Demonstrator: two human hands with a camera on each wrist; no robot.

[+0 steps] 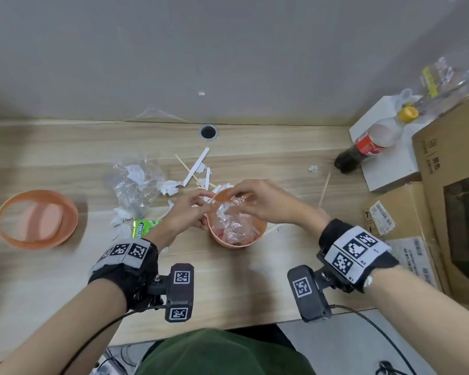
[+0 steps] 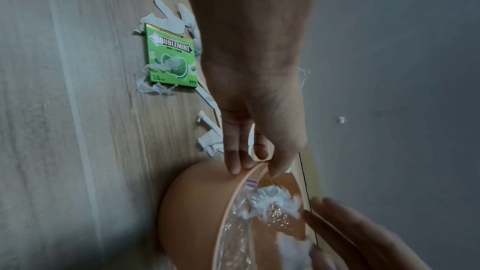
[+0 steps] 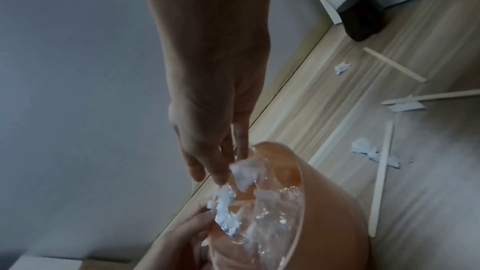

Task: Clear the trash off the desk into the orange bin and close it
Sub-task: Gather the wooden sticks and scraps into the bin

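Note:
The orange bin (image 1: 228,243) (image 2: 192,202) (image 3: 335,202) stands open mid-desk, stuffed with clear plastic film (image 1: 233,223) and white paper wads (image 3: 244,171). My left hand (image 1: 205,204) (image 2: 252,165) pinches its left rim, fingers outside and thumb inside. My right hand (image 1: 241,197) (image 3: 221,169) reaches over the far rim, its straight fingers touching the plastic and paper on top. The bin's orange lid (image 1: 37,219) lies apart at the desk's left. Loose trash lies around: a crumpled clear bag with tissues (image 1: 136,185), a green Doublemint box (image 1: 142,229) (image 2: 171,59), white strips (image 1: 197,166), and wooden sticks (image 1: 324,193) (image 3: 394,65).
A cola bottle (image 1: 368,146) lies on a white board at the back right, next to cardboard boxes (image 1: 455,169). A cable hole (image 1: 208,132) sits by the wall. Small paper scraps (image 1: 313,169) dot the desk right of the bin.

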